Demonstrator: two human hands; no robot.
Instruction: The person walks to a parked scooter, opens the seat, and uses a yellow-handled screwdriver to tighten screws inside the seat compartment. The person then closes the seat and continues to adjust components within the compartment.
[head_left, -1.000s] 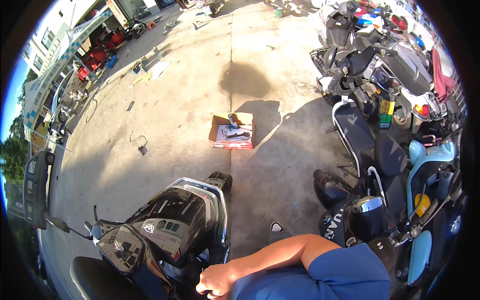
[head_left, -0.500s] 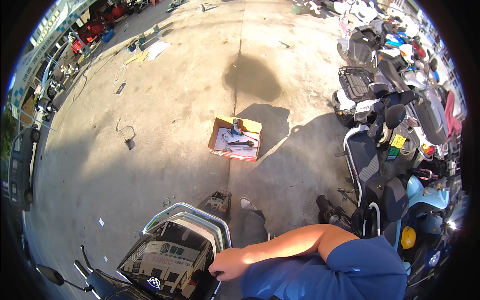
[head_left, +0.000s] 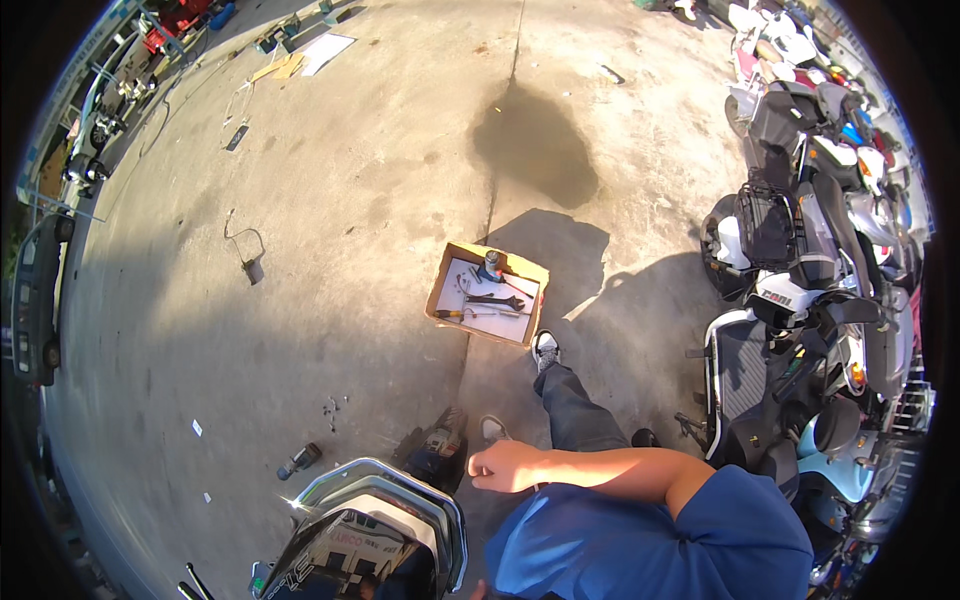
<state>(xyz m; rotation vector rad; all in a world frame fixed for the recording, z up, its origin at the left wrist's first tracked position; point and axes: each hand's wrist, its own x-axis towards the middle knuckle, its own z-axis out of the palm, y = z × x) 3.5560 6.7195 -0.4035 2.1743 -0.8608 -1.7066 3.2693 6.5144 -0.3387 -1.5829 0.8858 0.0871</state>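
Observation:
My right hand (head_left: 503,466) hangs over the floor, its fingers curled; whether anything lies inside them is hidden. It is apart from the scooter (head_left: 455,525), whose chrome-edged, glossy dark body fills the lower edge. A sliver of skin at the bottom edge seems to be my left hand (head_left: 479,590), with its fingers hidden. Ahead of my shoes stands an open cardboard box (head_left: 537,272). Inside are a blue power driver (head_left: 490,268), a black adjustable wrench (head_left: 496,301), a screwdriver (head_left: 450,314) and small parts on a white sheet.
A dark tool-like object (head_left: 299,461) and scattered small parts (head_left: 333,408) lie on the concrete beyond the scooter. Parked scooters (head_left: 745,370) crowd the right side. A cord with a dark end (head_left: 250,268) lies to the left, and a vehicle (head_left: 40,300) stands at the left rim.
My right hand has moved off the scooter's edge, upward and right. One foot has stepped forward beside the box. The view has shifted, so the scooter sits lower.

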